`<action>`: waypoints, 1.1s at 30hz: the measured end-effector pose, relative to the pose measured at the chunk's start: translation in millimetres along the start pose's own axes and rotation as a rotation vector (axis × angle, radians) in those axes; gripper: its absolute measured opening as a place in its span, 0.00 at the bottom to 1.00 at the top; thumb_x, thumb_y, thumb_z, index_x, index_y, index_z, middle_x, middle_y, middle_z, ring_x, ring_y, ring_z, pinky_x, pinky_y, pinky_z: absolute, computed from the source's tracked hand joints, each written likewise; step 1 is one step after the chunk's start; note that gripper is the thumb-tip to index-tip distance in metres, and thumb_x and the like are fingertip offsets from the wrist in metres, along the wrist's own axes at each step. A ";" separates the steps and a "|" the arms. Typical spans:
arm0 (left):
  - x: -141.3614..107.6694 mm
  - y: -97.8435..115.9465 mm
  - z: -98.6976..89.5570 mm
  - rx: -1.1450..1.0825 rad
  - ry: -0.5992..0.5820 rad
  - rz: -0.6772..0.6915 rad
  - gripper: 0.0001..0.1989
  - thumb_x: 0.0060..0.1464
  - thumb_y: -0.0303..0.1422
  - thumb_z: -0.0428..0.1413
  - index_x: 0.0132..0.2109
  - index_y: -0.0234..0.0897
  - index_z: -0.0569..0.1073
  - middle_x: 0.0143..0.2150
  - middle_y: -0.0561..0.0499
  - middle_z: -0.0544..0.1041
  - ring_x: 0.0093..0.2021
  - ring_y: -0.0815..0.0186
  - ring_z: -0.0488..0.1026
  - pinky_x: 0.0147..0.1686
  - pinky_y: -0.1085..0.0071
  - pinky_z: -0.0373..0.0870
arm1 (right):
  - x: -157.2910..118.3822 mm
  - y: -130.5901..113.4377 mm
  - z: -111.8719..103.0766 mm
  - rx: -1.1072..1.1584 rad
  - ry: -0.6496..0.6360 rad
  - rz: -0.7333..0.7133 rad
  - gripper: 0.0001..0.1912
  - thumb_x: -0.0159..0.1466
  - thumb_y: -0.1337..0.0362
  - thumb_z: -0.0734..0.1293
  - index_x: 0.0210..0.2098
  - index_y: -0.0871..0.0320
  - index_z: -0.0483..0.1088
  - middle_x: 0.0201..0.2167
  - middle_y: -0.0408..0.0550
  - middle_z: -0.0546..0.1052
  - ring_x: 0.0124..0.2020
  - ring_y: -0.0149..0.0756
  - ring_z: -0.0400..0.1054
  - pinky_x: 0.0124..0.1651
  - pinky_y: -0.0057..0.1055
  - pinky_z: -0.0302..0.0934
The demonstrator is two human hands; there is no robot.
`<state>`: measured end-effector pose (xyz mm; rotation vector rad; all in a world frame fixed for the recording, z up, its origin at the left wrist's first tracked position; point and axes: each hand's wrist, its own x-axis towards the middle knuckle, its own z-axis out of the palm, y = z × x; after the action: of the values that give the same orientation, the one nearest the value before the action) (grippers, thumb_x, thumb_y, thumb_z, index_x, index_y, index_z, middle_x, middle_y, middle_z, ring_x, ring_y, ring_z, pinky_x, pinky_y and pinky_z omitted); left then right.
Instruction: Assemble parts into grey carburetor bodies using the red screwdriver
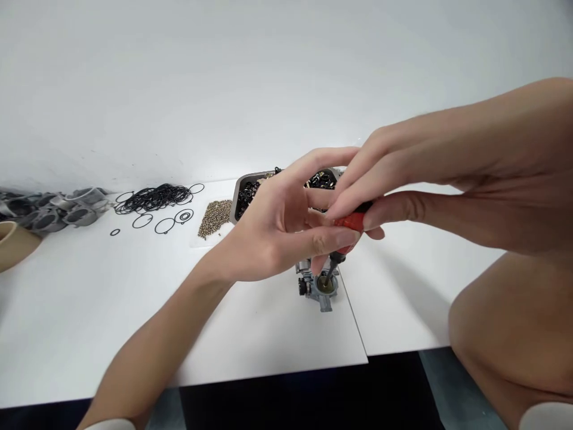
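A short screwdriver point(350, 226) with a red and black handle slants down over a grey metal carburetor point(326, 294). Its shaft tip reaches into the round bore of that part. My left hand point(286, 221) closes its thumb and fingers on the lower handle. From the right, my right hand point(380, 179) pinches the top of the handle between thumb and fingers. The carburetor rests on the white table, with a black knob on its left side; my hands hide its back.
Behind my left hand stands a metal tray point(242, 197) of small dark parts. Small brass pieces point(215, 218) lie on a white sheet beside it. Farther left are black rubber rings point(156, 198), grey metal castings point(76, 209) and a beige container point(18, 245). The table's front edge point(277, 374) runs below.
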<state>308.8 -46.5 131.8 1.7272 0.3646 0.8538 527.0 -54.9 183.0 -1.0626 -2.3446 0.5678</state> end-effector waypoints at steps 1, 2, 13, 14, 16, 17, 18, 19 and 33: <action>0.6 -0.4 0.8 0.019 -0.006 0.014 0.25 0.52 0.23 0.62 0.56 0.41 0.67 0.39 0.52 0.79 0.33 0.67 0.78 0.27 0.74 0.78 | 2.2 -1.1 1.9 -0.085 0.011 -0.061 0.12 0.63 0.46 0.66 0.38 0.41 0.79 0.37 0.37 0.79 0.44 0.41 0.75 0.33 0.31 0.70; 1.6 -1.3 1.4 0.040 -0.008 0.035 0.24 0.50 0.22 0.64 0.53 0.40 0.68 0.40 0.52 0.78 0.32 0.68 0.77 0.29 0.73 0.79 | 4.2 -2.3 4.1 -0.156 0.028 -0.094 0.14 0.64 0.45 0.64 0.38 0.41 0.78 0.35 0.38 0.78 0.42 0.39 0.75 0.31 0.30 0.69; 4.4 -8.5 13.4 0.244 0.242 0.135 0.22 0.47 0.25 0.67 0.49 0.39 0.72 0.33 0.54 0.74 0.31 0.71 0.73 0.27 0.76 0.77 | 4.2 3.0 5.3 -0.153 0.226 -0.039 0.14 0.64 0.46 0.64 0.37 0.49 0.72 0.21 0.37 0.69 0.26 0.28 0.68 0.26 0.28 0.55; 2.7 -7.1 14.0 0.260 0.231 0.147 0.24 0.47 0.25 0.66 0.52 0.39 0.72 0.34 0.53 0.75 0.32 0.70 0.73 0.28 0.75 0.78 | -1.5 11.3 4.6 -0.067 0.222 -0.014 0.14 0.64 0.46 0.65 0.40 0.48 0.71 0.23 0.37 0.70 0.26 0.28 0.68 0.26 0.29 0.56; -0.1 -4.4 14.0 0.298 0.193 0.183 0.21 0.50 0.25 0.65 0.52 0.37 0.73 0.37 0.51 0.76 0.34 0.71 0.72 0.30 0.75 0.79 | -15.0 30.0 13.6 0.028 0.123 0.020 0.14 0.64 0.48 0.67 0.43 0.48 0.70 0.25 0.39 0.72 0.24 0.28 0.67 0.25 0.29 0.58; -1.0 -3.2 13.7 0.320 0.175 0.196 0.17 0.52 0.25 0.63 0.49 0.36 0.74 0.38 0.50 0.76 0.34 0.71 0.72 0.29 0.76 0.79 | -22.1 39.1 24.4 0.038 -0.034 0.041 0.16 0.61 0.48 0.70 0.43 0.49 0.71 0.28 0.41 0.73 0.25 0.30 0.67 0.26 0.30 0.61; -1.6 -2.4 13.5 0.338 0.166 0.207 0.13 0.53 0.25 0.62 0.47 0.35 0.76 0.40 0.49 0.76 0.33 0.72 0.71 0.28 0.78 0.78 | -28.8 47.1 39.2 0.064 -0.194 0.080 0.22 0.58 0.45 0.72 0.45 0.50 0.71 0.29 0.42 0.73 0.25 0.31 0.67 0.25 0.30 0.62; -1.7 -2.0 13.4 0.346 0.158 0.215 0.12 0.53 0.24 0.62 0.46 0.35 0.76 0.40 0.48 0.76 0.33 0.73 0.71 0.26 0.78 0.77 | -34.8 53.7 56.7 0.084 -0.285 0.142 0.26 0.57 0.45 0.72 0.49 0.50 0.70 0.34 0.44 0.74 0.26 0.32 0.67 0.25 0.31 0.63; -3.7 5.3 -9.9 0.305 -0.021 0.132 0.22 0.54 0.23 0.60 0.54 0.46 0.76 0.38 0.49 0.80 0.38 0.62 0.79 0.19 0.77 0.72 | -38.7 83.2 128.9 0.216 -0.283 0.042 0.25 0.56 0.47 0.74 0.46 0.54 0.71 0.44 0.46 0.72 0.31 0.31 0.63 0.33 0.31 0.60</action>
<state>298.4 -43.7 136.6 2.0594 0.3850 0.9098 519.8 -55.5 25.0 -0.9865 -2.4307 1.0211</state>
